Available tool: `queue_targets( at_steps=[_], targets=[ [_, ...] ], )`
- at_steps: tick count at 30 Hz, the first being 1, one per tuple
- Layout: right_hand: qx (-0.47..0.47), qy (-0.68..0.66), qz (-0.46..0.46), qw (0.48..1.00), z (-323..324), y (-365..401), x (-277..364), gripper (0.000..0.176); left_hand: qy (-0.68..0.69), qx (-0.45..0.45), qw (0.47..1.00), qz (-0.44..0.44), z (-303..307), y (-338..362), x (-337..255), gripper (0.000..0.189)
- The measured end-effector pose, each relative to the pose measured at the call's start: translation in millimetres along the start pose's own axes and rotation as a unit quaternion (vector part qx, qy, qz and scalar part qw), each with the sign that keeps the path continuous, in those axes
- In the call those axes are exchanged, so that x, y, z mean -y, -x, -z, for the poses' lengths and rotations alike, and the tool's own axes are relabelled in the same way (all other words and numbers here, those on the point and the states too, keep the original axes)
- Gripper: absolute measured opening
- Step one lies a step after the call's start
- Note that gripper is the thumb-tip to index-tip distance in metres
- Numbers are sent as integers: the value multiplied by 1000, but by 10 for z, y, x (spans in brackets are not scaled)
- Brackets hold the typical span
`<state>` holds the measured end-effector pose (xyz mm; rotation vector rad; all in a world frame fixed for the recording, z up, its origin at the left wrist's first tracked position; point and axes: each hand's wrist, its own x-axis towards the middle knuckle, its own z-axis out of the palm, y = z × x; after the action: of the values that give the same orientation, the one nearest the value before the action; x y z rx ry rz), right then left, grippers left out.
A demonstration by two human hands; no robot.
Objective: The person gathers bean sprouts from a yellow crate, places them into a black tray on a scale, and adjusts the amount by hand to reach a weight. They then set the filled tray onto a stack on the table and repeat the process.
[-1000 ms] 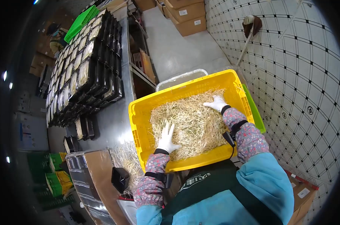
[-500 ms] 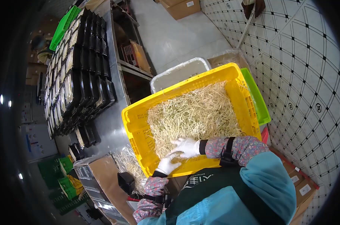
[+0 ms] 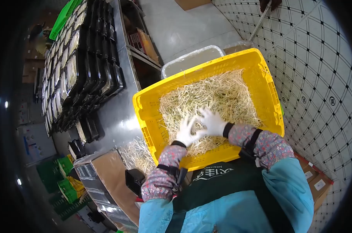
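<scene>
A yellow plastic crate (image 3: 148, 106) with perforated walls stands in front of me, holding a layer of pale bean sprouts (image 3: 222, 93) with greenish bits. My left hand (image 3: 187, 133), in a white glove, rests on the sprouts near the crate's near side, fingers spread. Beside it, my right hand (image 3: 213, 122), gloved too, reaches onto the sprouts with its fingers apart. The two hands are close together, thumbs near each other. Neither hand visibly grips a clump; some fingertips are sunk among the strands.
Black packed trays (image 3: 96, 50) are stacked on a metal table (image 3: 119, 112) at left. Loose sprouts (image 3: 134, 153) and a black tub (image 3: 134, 180) lie near a cardboard box (image 3: 114, 171). A pale lined bin (image 3: 193, 60) stands behind the crate. Another person's hand (image 3: 271, 4) holds a pole.
Both hands have moved forward, away from me, from the crate's near left edge onto the sprouts, and their fingers have spread. The view has shifted slightly, so the crate sits higher and further right.
</scene>
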<state>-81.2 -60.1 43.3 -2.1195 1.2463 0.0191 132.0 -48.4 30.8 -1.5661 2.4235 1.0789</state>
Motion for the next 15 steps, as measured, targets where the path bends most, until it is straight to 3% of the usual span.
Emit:
queue_targets(
  at_steps=[1, 2, 4, 7, 10, 11, 14, 15],
  targets=[
    [12, 51, 55, 997, -215, 163, 67, 79, -22, 36, 999, 4, 62, 233, -225, 88],
    [22, 89, 111, 990, -222, 375, 139, 78, 11, 42, 997, -63, -61, 432, -88, 89],
    [74, 105, 197, 972, -172, 647, 75, 86, -73, 155, 983, -66, -23, 770, 17, 94],
    [48, 181, 150, 971, -192, 749, 55, 89, -40, 90, 995, -19, 51, 904, 84, 101],
    [54, 124, 147, 980, -87, 615, 289, 87, -71, 77, 994, 14, 139, 702, -287, 107],
    [10, 172, 165, 971, -143, 573, 343, 81, -72, 54, 996, 9, 29, 635, -317, 108],
    [24, 97, 136, 986, -368, 457, 218, 71, -63, 37, 997, 16, -189, 507, -192, 90],
    [-4, 55, 150, 987, -426, 489, 83, 58, -82, 19, 996, -5, -266, 573, -33, 75]
  ],
)
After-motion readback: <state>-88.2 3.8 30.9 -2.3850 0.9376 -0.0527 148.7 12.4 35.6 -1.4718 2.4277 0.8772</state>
